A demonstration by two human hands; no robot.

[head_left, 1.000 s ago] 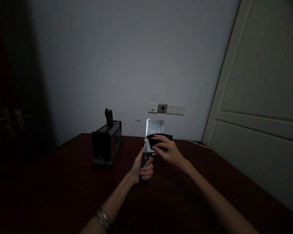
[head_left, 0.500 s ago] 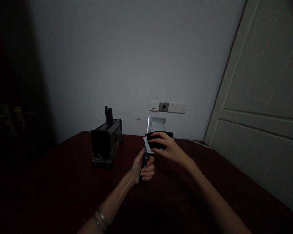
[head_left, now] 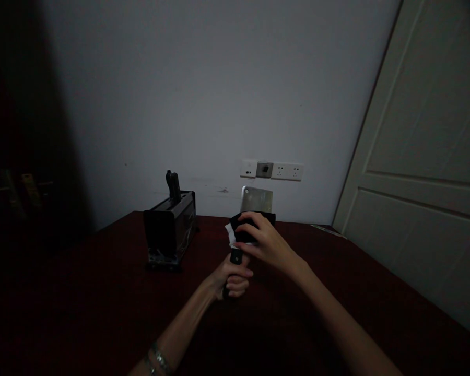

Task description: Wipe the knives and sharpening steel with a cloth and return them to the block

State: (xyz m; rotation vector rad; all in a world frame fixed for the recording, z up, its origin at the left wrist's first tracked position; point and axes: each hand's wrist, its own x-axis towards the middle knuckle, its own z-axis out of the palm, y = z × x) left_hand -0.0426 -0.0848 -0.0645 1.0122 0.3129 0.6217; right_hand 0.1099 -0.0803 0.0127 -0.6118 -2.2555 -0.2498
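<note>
My left hand (head_left: 234, 278) is wrapped round the black handle of a cleaver (head_left: 258, 199), whose broad metal blade points up and away from me. Across the lower blade lies a black cloth (head_left: 245, 230) with a white part (head_left: 231, 235) showing at its left edge. My right hand (head_left: 264, 237) presses this cloth against the blade with bent fingers. The cloth hides the middle of the blade. To the left stands a knife block (head_left: 170, 230) with dark sides and black handles (head_left: 173, 185) sticking out of its top.
A dark red table (head_left: 290, 324) spreads beneath my hands. Behind it rises a pale wall with a row of sockets and switches (head_left: 272, 170). A white panelled door (head_left: 426, 172) borders the right side. Near the table's back right corner lies a flat strip (head_left: 329, 231).
My left thumb has shifted from along the handle to across it. The cloth and my right hand have slid slightly left and down over the blade. The view has turned a little.
</note>
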